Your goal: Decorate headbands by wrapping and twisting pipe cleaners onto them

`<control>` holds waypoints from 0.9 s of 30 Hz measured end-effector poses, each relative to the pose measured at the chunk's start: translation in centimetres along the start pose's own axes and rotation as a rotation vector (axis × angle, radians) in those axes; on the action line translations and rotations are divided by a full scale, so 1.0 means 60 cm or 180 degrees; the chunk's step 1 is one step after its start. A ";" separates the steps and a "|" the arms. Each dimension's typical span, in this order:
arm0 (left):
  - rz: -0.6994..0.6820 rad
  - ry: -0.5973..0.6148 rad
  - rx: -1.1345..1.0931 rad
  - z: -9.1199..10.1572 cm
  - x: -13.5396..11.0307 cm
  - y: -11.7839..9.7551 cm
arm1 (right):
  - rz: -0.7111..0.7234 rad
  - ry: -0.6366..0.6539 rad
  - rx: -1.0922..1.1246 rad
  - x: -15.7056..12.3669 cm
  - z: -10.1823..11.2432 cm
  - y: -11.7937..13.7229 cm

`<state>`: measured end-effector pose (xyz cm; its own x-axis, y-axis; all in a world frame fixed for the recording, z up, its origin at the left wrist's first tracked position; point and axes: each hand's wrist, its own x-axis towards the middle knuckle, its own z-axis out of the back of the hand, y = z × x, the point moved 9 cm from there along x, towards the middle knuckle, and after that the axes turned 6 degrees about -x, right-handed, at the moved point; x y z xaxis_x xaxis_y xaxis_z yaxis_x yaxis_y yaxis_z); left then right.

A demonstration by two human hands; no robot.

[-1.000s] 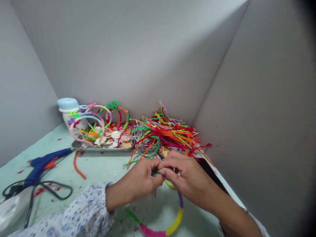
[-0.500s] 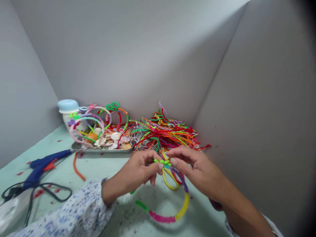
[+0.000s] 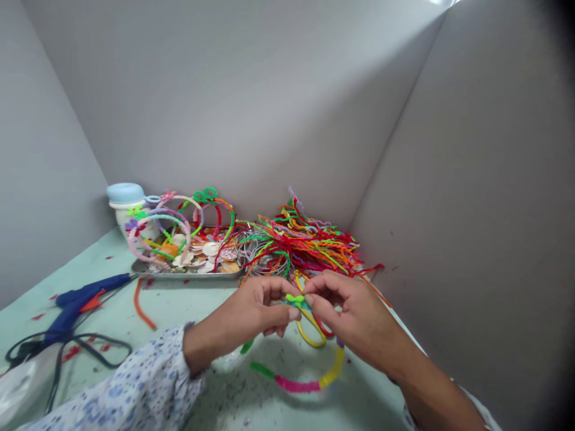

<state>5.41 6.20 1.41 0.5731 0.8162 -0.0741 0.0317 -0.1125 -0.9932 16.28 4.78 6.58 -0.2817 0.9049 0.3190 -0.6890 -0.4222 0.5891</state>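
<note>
Wrapped in fuzzy pipe cleaner, a headband (image 3: 296,386) with green, pink, yellow and purple sections hangs in a loop below my hands. A small lime-green pipe-cleaner ornament (image 3: 294,298) lies against its teal section at the top. My left hand (image 3: 254,308) is closed, its thumb and fingers pinching the headband beside the ornament. My right hand (image 3: 348,308) is closed too, its thumb and forefinger pinching the ornament's right end. Part of the headband is hidden behind both hands. Just behind them lie scissors with yellow and red loop handles (image 3: 309,334), blades out of sight.
A metal tray (image 3: 193,275) of shells stands at the back, with finished headbands (image 3: 179,218) and a white jar (image 3: 128,212) near it. Pipe cleaners (image 3: 309,239) are heaped behind my hands. At left lie a blue glue gun (image 3: 67,314) with its cord and an orange pipe cleaner (image 3: 141,305).
My right hand has shifted slightly lower and now covers most of the purple section. The ornament looks more bunched between my fingers. The headband's loop has tilted a little.
</note>
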 end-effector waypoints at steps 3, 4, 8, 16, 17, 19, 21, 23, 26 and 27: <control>-0.0057 -0.0038 0.0113 0.006 0.002 0.002 | -0.0017 0.0018 -0.0026 0.000 -0.002 -0.004; -0.0066 -0.0078 0.0171 0.008 0.003 0.003 | 0.0003 0.0019 -0.0042 0.000 -0.002 -0.003; -0.0141 -0.0242 0.0425 0.013 0.005 -0.003 | 0.0273 -0.0118 -0.0158 0.000 0.006 0.017; -0.0320 -0.0228 0.0695 -0.002 0.001 -0.007 | 0.0683 -0.0312 -0.0449 -0.008 0.005 0.045; -0.0331 -0.0241 0.0750 -0.002 0.000 -0.007 | 0.0682 -0.0293 -0.0493 -0.009 0.002 0.045; -0.0391 -0.0266 0.0872 -0.004 -0.002 -0.009 | 0.0699 -0.0281 -0.0604 -0.009 -0.003 0.045; -0.0465 -0.0289 0.0969 -0.005 -0.004 -0.012 | 0.0765 -0.0296 -0.0704 -0.010 -0.007 0.047; -0.0520 -0.0285 0.1018 -0.008 -0.005 -0.015 | 0.0856 -0.0276 -0.0780 -0.010 -0.011 0.051; -0.0570 -0.0230 0.1040 -0.012 -0.006 -0.015 | 0.0930 -0.0162 -0.0934 -0.011 -0.019 0.053; -0.0589 -0.0217 0.1049 -0.013 -0.006 -0.015 | 0.0938 -0.0123 -0.0994 -0.012 -0.021 0.054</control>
<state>5.82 5.54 2.40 0.5263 0.8426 0.1144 -0.1418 0.2196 -0.9652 13.39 2.85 7.32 -0.4756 0.7428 0.4712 -0.7535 -0.6204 0.2174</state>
